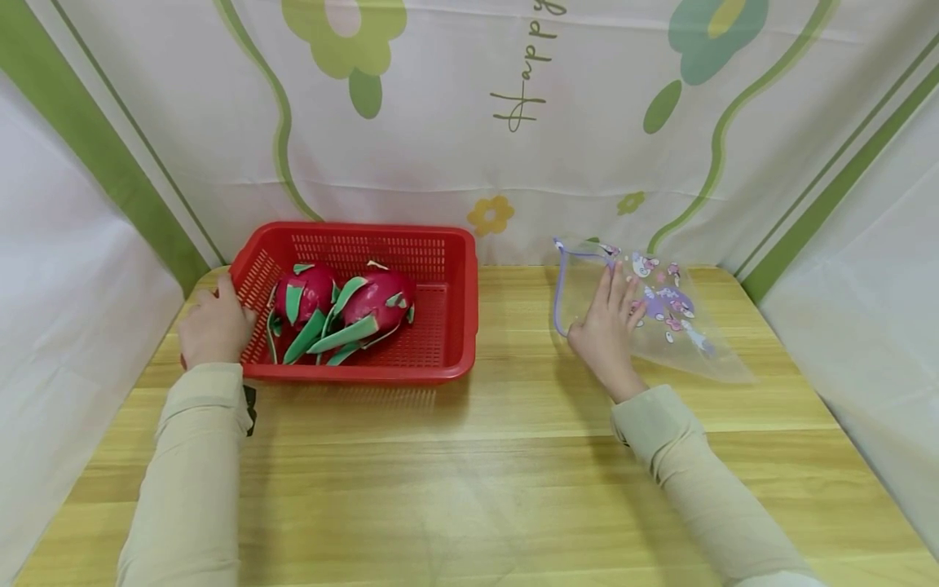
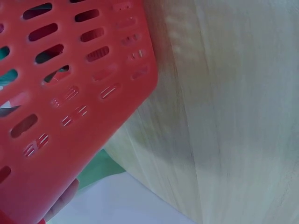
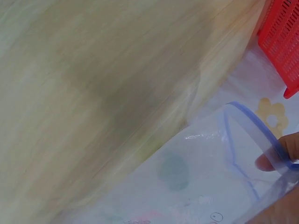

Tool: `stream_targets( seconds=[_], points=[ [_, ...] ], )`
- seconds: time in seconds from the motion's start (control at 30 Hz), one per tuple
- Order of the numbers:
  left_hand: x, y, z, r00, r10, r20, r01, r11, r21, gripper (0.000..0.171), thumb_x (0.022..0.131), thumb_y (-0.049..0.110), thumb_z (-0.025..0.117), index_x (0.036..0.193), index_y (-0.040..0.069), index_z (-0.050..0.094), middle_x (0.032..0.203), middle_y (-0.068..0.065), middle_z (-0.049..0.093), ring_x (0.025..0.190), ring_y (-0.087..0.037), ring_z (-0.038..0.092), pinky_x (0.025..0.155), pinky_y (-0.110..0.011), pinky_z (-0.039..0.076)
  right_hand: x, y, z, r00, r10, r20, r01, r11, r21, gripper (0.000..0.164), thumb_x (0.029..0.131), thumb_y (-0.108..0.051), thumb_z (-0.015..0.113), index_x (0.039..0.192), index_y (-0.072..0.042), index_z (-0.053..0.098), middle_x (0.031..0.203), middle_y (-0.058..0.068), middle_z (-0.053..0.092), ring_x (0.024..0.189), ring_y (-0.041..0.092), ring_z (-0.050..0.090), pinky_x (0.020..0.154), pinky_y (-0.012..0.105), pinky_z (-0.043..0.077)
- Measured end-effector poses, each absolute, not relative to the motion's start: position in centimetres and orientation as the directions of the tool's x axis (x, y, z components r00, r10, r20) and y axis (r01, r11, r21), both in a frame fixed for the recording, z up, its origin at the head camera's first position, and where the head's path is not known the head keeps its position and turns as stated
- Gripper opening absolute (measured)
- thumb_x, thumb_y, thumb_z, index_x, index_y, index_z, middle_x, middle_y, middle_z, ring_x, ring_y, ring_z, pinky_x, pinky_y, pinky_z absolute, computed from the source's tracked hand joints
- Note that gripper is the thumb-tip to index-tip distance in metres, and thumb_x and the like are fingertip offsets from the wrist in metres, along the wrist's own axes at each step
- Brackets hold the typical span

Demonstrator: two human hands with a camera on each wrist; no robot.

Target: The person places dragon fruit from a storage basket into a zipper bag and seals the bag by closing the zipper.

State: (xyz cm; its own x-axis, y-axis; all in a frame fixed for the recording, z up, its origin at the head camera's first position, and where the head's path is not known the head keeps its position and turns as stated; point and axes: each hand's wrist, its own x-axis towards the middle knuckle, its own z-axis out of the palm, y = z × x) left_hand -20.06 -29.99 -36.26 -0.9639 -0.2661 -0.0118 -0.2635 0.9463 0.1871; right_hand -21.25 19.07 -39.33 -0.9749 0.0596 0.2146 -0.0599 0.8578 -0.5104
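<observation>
A red plastic basket [image 1: 359,373] stands at the back left of the table, holding two dragon fruits, one at the left [image 1: 299,295] and another beside it [image 1: 392,297], both pink-red with green scales. My left hand [image 1: 214,330] grips the basket's left end; the left wrist view shows its slotted wall [image 2: 93,126] up close and a fingertip [image 2: 64,198] at its edge. At the back right, my right hand [image 1: 606,336] pinches a clear plastic zip bag [image 1: 704,359] near its purple-edged mouth. In the right wrist view the thumb [image 3: 265,163] lies by the purple strip [image 3: 254,117].
The light wood table [image 1: 469,481] runs between white cloth sides [image 1: 858,269]. Behind it hangs a white curtain [image 1: 440,147] printed with flowers and green bands, close to the basket and bag.
</observation>
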Motion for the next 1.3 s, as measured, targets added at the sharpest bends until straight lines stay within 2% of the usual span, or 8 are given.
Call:
stream_targets(
  seconds=[0.17,0.4,0.6,0.87,1.13,1.3],
  points=[
    [-20.1,-30.1,-36.2,-0.965,-0.263,-0.004,-0.260,0.947,0.187,0.062,0.097,0.020,0.042,0.143,-0.011,0.014,0.117,-0.046,0.036,0.096,-0.058,0.048,0.072,-0.063,0.045,-21.4,19.1,-39.1,-0.973,0.050,0.227,-0.075,0.856,-0.511,0.099,0.070,0.003,0.050,0.151,0.002,-0.007,0.160,0.018,-0.014,0.145,0.042,-0.018,0.110,0.069,-0.012],
    [-20.1,-30.1,-36.1,-0.965,-0.261,0.030,-0.250,0.947,0.202,0.060,0.096,0.019,0.040,0.142,-0.011,0.016,0.117,-0.047,0.036,0.099,-0.058,0.046,0.074,-0.065,0.044,-21.5,19.0,-38.9,-0.964,0.048,0.263,-0.092,0.863,-0.497,0.099,0.069,0.003,0.052,0.151,0.003,-0.004,0.160,0.021,-0.009,0.147,0.043,-0.007,0.115,0.064,-0.005],
    [-20.0,-29.9,-35.8,-0.956,-0.277,0.100,-0.249,0.941,0.230,0.052,0.095,0.017,0.038,0.136,-0.014,0.027,0.116,-0.046,0.037,0.103,-0.057,0.041,0.077,-0.066,0.042,-21.5,18.9,-38.7,-0.969,0.045,0.242,-0.085,0.861,-0.501,0.100,0.069,0.002,0.053,0.151,0.003,-0.004,0.160,0.021,-0.010,0.147,0.043,-0.007,0.116,0.063,-0.006],
    [-19.8,-29.9,-35.9,-0.946,-0.287,0.147,-0.247,0.938,0.244,0.048,0.096,0.018,0.038,0.130,-0.015,0.036,0.114,-0.043,0.039,0.103,-0.055,0.041,0.079,-0.066,0.042,-21.6,18.7,-38.6,-0.978,0.039,0.205,-0.074,0.852,-0.518,0.102,0.068,0.003,0.052,0.151,0.002,-0.007,0.160,0.017,-0.016,0.147,0.041,-0.010,0.116,0.063,-0.007],
    [-19.9,-29.1,-35.6,-0.929,-0.236,0.287,-0.167,0.956,0.243,0.041,0.096,0.015,0.038,0.123,-0.015,0.046,0.115,-0.041,0.047,0.102,-0.057,0.046,0.085,-0.067,0.041,-21.6,18.8,-38.5,-0.983,0.044,0.179,-0.054,0.858,-0.510,0.102,0.067,0.003,0.052,0.151,0.003,-0.006,0.160,0.017,-0.016,0.147,0.043,-0.008,0.116,0.063,-0.006],
    [-20.7,-27.3,-35.1,-0.922,-0.186,0.339,-0.093,0.958,0.272,0.037,0.095,0.014,0.040,0.118,-0.013,0.051,0.114,-0.039,0.050,0.103,-0.055,0.048,0.083,-0.066,0.043,-21.5,18.9,-38.5,-0.984,0.038,0.174,-0.057,0.861,-0.506,0.103,0.067,0.003,0.053,0.151,0.003,-0.007,0.160,0.019,-0.015,0.147,0.043,-0.009,0.116,0.063,-0.006]
  ],
)
